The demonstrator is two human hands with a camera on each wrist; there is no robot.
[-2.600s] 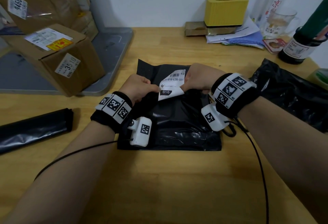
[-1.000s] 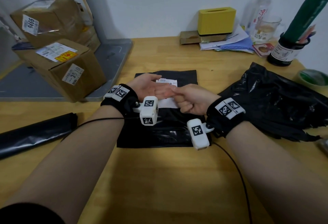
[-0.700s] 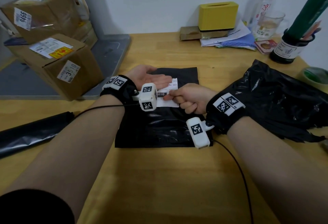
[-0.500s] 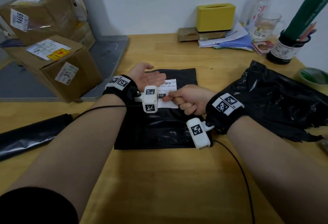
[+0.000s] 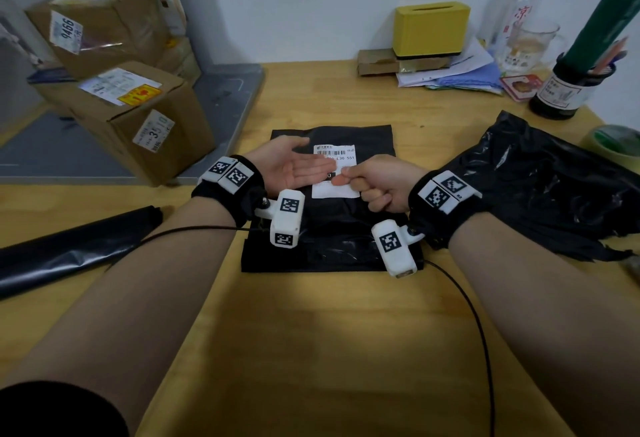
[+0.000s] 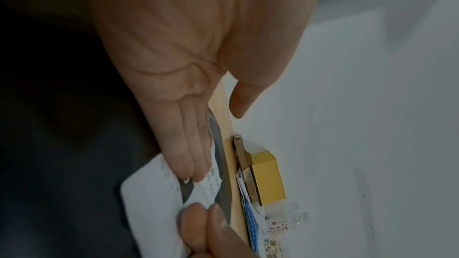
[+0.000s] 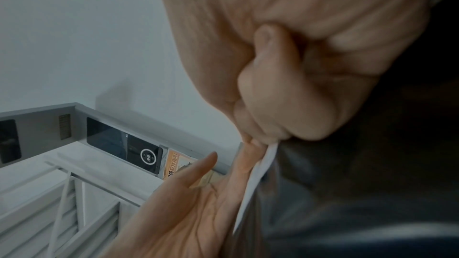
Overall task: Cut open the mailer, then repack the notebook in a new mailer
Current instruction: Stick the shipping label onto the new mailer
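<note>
A flat black mailer (image 5: 332, 228) lies on the wooden table in front of me. A white shipping label (image 5: 337, 190) sits on its upper half. My right hand (image 5: 377, 183) pinches the label's right edge between thumb and curled forefinger; the right wrist view shows the label (image 7: 258, 176) edge-on below that pinch. My left hand (image 5: 294, 168) is palm up with straight fingers, their tips over the label's left part (image 6: 149, 193). No notebook shows.
Two stacked cardboard boxes (image 5: 138, 114) stand at the left. A roll of black plastic (image 5: 69, 253) lies at the near left. A crumpled black bag (image 5: 547, 187) spreads at the right. A yellow box (image 5: 429, 29), papers, a glass mug (image 5: 530, 45) and a dark bottle (image 5: 568, 90) line the back.
Earlier both hands gripped the label at the mailer. The left hand has let go and turned palm up with straight fingers. The right hand keeps its pinch; little has moved in the last half second.
</note>
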